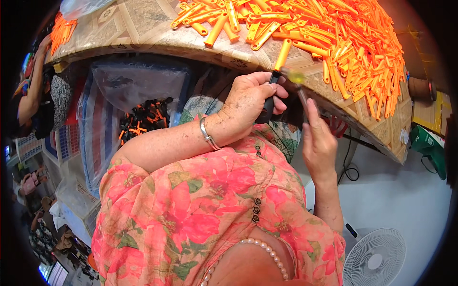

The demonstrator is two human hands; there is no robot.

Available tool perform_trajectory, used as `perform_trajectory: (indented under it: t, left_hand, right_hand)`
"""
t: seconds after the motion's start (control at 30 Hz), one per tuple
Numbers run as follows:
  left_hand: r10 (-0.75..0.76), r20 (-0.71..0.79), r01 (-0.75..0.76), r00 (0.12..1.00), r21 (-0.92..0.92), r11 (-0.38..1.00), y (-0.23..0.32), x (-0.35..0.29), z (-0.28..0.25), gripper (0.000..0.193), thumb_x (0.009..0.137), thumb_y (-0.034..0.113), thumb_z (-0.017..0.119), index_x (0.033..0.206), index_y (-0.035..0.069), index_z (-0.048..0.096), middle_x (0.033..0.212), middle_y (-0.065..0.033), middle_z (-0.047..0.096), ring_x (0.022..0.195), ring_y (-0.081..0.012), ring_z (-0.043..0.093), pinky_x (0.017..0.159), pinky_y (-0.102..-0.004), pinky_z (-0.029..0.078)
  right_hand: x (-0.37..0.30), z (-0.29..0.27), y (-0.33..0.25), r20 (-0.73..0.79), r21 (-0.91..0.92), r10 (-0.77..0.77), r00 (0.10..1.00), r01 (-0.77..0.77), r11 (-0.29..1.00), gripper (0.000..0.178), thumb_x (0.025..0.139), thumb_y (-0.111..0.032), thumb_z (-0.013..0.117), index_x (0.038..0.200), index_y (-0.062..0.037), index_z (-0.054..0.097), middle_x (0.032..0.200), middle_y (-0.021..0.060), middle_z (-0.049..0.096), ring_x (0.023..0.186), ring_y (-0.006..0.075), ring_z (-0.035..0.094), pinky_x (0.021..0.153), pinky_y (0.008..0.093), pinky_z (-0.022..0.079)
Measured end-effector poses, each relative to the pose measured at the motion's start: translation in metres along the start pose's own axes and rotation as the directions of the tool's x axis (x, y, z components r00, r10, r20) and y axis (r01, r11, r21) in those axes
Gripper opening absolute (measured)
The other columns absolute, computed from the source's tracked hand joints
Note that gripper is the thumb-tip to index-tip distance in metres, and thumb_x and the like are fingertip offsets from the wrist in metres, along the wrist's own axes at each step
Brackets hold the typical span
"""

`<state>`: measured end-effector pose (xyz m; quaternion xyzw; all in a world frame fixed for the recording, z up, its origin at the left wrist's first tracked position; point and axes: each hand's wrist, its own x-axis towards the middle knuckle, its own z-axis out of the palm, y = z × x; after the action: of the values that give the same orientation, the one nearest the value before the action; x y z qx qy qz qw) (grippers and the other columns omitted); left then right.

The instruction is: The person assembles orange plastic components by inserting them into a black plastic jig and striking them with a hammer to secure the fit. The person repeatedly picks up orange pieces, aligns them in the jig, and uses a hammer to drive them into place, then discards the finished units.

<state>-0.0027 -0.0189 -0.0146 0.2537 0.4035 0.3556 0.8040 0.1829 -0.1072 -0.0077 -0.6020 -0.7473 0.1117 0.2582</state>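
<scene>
Fingers [268, 90] of the left hand [248, 97] are wrapped closely around a black handle [266, 112], from whose upper end an orange piece [284, 53] points toward the counter [143, 21], both parts held in front of its near edge. Right hand [318, 140], just beside it, has its fingers drawn in on the shaft of a motion-blurred tool [296, 77] with a yellowish head, close to the joint. Orange handles [343, 43] lie heaped on the counter, and black-and-orange pieces [145, 117] sit in a plastic-lined container [129, 78] at left.
</scene>
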Motion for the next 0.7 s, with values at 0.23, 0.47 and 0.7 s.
perform_trajectory:
  t: [0.23,0.47,0.7]
  left_hand:
    - [-0.006,0.054,0.006,0.999,-0.009,1.000,0.003,0.000,-0.007,0.020,0.094,0.007,0.052,0.111,-0.003,0.058,0.084,-0.0042,0.063,0.066,-0.0118,0.063,0.063,-0.0247,0.053]
    - [0.113,0.235,-0.116,0.965,-0.003,0.993,0.025,-0.009,-0.008,0.028,0.096,0.011,0.050,0.119,-0.005,0.055,0.084,-0.0039,0.061,0.070,-0.0096,0.060,0.068,-0.0242,0.051]
    - [0.133,0.391,-0.182,0.911,0.091,0.979,0.039,-0.013,0.004,0.034,0.098,0.019,0.049,0.120,-0.006,0.056,0.082,-0.0042,0.061,0.069,-0.0088,0.059,0.068,-0.0231,0.048]
  right_hand:
    - [-0.003,-0.007,0.008,-0.066,0.358,0.244,0.967,-0.206,0.911,0.054,0.093,-0.003,0.052,0.145,-0.0089,0.038,0.123,0.0156,0.060,0.073,0.0138,0.058,0.058,0.0282,0.048]
    - [0.002,-0.065,0.061,-0.402,0.628,0.664,0.630,-0.338,0.701,0.049,0.099,-0.010,0.046,0.146,-0.0094,0.035,0.085,0.0023,0.054,0.066,0.0057,0.048,0.054,0.0203,0.041]
    - [-0.065,-0.121,0.261,-0.631,0.018,0.497,0.595,-0.630,0.777,0.052,0.092,-0.020,0.054,0.142,-0.0088,0.043,0.100,0.0128,0.062,0.091,0.0228,0.059,0.082,0.0349,0.046]
